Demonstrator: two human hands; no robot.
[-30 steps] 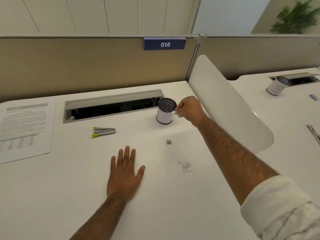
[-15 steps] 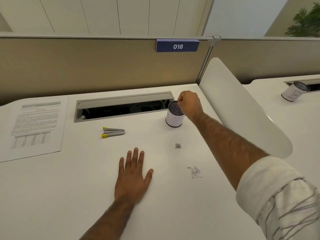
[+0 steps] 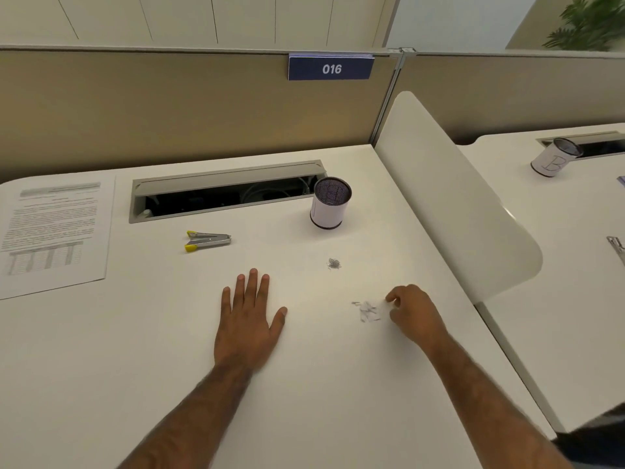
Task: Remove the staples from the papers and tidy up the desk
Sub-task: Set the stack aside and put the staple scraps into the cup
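right hand (image 3: 411,313) fingers curled, pinching nothing | paper scraps (image 3: 367,311) just left of its fingertips | staples (image 3: 333,263) beyond | left hand (image 3: 248,319) spread flat on desk (image 3: 101,350)

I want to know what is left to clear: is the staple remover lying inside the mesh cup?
No, the staple remover lies on the desk, left of the mesh cup and apart from it.

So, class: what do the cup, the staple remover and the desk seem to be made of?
Cup: dark metal mesh, seemingly, wrapped in white paper; a fine grid shows inside. Staple remover: shiny metal with yellow tips, probably plastic. Desk: smooth matte white, likely laminate.
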